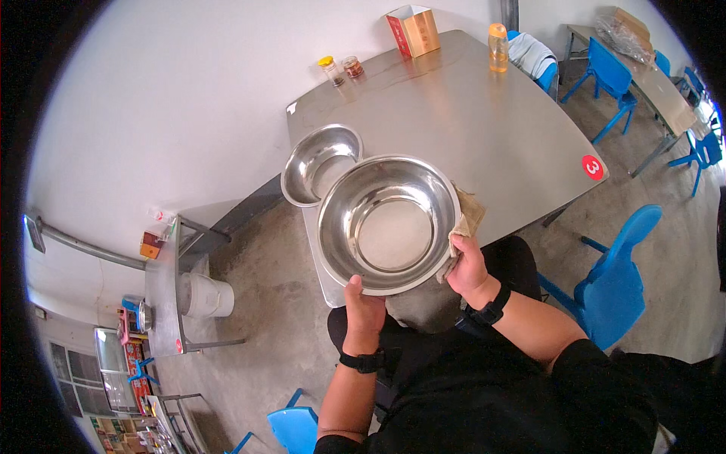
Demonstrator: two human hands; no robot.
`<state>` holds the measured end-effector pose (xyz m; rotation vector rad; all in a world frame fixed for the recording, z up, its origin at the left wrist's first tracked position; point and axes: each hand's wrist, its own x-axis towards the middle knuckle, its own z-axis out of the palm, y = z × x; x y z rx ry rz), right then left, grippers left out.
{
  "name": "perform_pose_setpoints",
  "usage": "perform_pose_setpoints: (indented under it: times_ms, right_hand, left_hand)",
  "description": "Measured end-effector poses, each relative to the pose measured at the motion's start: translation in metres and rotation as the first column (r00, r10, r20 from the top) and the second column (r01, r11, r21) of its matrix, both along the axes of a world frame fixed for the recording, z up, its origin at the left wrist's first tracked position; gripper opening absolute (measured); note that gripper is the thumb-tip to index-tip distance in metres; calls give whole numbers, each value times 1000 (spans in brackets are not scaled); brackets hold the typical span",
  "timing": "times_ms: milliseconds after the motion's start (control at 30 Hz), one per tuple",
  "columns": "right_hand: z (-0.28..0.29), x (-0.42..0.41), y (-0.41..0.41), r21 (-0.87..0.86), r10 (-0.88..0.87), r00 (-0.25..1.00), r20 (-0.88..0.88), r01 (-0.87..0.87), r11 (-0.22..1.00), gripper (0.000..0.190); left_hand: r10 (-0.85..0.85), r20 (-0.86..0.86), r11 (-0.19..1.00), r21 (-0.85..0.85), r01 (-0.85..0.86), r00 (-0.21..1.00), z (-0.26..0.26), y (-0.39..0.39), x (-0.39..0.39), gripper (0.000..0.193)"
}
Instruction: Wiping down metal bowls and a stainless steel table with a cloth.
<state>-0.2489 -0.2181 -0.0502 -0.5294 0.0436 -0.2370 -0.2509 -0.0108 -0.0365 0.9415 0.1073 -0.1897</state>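
Observation:
A large stainless steel basin point(395, 235) is held over the near left part of a metal-topped table point(482, 136), its open side towards me. My left hand point(364, 312) grips the near rim, thumb on top. At the right rim, my right hand point(468, 265) holds the basin together with a tan cloth point(469, 213), which lies against the outside of the rim. Beyond the held basin, a second steel basin point(322, 164) sits at the table's left edge, partly covered by the first one in this view. The fingers under the held basin are hidden.
At the table's far side stand a yellow-lidded jar point(330, 70), another small jar point(352, 67), a cardboard box point(413, 31) and an orange-capped bottle point(498, 47). A blue chair point(615, 284) is at the right. Left are another table point(163, 295) and a white bucket point(210, 295).

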Motion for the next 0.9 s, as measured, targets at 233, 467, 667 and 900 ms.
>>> perform_pose_setpoints:
  times_ms: [233, 467, 667, 900]
  right_hand:
    - [4, 3, -31, 29, 279, 955, -102, -278, 960, 59]
    - [14, 12, -43, 32, 404, 907, -115, -403, 914, 59]
    - [16, 9, -29, 163, 253, 967, -37, -244, 956, 53]
    - [12, 17, -19, 123, 125, 990, -71, -116, 986, 51]
  left_hand:
    - [-118, -20, 993, -28, 117, 993, -11, 49, -1, 72]
    - [-172, -22, 978, 114, 173, 985, 5, 67, 10, 90]
    - [-98, 83, 989, -99, 106, 992, 10, 42, 14, 90]
    - [-112, 2, 989, -97, 112, 994, -4, 9, -4, 77]
